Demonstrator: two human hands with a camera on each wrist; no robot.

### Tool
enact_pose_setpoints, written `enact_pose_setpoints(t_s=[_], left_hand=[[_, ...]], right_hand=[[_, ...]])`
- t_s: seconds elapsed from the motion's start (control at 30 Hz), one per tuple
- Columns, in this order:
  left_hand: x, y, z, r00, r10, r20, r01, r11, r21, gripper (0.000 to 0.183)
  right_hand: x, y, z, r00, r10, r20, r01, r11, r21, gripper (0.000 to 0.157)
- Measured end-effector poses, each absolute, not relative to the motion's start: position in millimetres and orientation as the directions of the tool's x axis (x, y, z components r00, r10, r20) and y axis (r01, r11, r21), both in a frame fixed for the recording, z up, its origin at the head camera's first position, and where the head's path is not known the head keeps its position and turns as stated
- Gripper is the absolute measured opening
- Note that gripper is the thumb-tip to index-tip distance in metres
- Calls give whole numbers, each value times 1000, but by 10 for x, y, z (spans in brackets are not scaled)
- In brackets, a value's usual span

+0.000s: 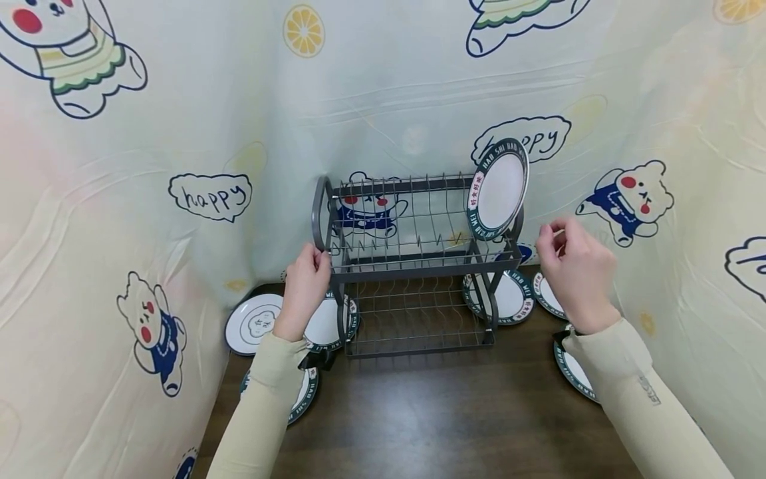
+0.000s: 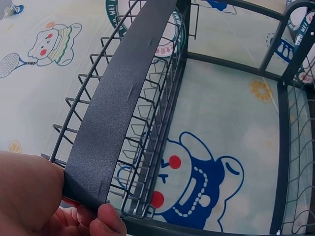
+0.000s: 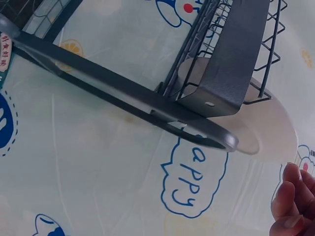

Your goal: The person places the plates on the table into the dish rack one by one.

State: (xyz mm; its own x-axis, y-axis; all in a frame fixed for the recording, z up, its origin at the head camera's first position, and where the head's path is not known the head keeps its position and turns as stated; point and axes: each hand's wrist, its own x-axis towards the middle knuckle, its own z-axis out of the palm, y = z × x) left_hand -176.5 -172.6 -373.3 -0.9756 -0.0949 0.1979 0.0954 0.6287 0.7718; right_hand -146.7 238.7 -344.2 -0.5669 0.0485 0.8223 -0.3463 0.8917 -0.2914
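Grey rack (left grip holding it) bears a plate.

You are facing a pale patterned sheet that is hanging behind the table and wrapping round on your left and right, with long creases running across it. White cartoon bears in dark blue are decorating it, one bear showing on your left and another bear on your right. Yellow citrus slices are dotting the print, and a cloud-shaped bubble is carrying the word "happy". Below, a dark brown table is filling the lower middle, its surface catching a soft, pale sheen.
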Motion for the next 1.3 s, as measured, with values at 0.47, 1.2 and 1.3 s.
enact_pose_setpoints(t_s=[0.47,1.2,1.3], left_hand=[[-1785,-1709,-3735,-974,-90,206,102,639,763,19],[-1775,-1731,-3734,-977,-85,195,100,623,775,20],[-1770,-1737,-3734,-976,-91,198,100,621,777,19]], right_hand=[[-1238,2669,-3726,-591,75,803,-303,902,-307,16],[-980,3045,-4299,-673,127,729,-189,923,-335,23],[-951,3099,-4392,-679,138,721,-169,927,-336,23]])
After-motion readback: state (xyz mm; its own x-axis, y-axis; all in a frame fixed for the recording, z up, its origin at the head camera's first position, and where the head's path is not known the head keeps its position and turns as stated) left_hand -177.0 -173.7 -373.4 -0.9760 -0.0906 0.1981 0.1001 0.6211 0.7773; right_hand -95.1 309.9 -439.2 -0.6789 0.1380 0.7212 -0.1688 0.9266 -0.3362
